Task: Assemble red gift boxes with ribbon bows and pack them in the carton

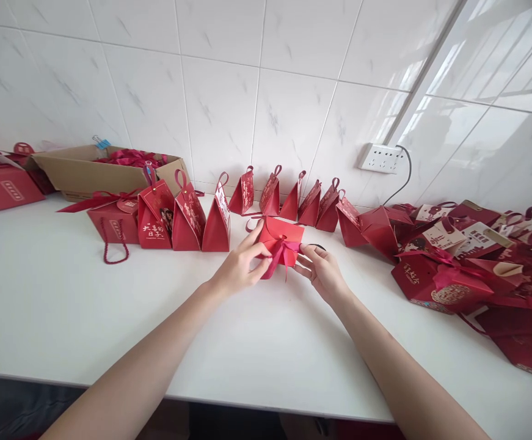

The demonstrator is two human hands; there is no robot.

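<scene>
A small red gift box (pixel 280 237) with a pink ribbon bow (pixel 284 249) on its front stands on the white table (pixel 64 305) in the middle. My left hand (pixel 240 264) grips the box's left side, index finger along its top edge. My right hand (pixel 321 270) pinches the ribbon at the box's right front. Both forearms reach in from the table's near edge.
A row of several folded red gift boxes (pixel 215 223) stands along the tiled wall. At the left sit an open cardboard carton (pixel 82 171) with ribbons and a red bag (pixel 114 223). A pile of flat red boxes (pixel 467 263) covers the right. A wall socket (pixel 380 159) is above.
</scene>
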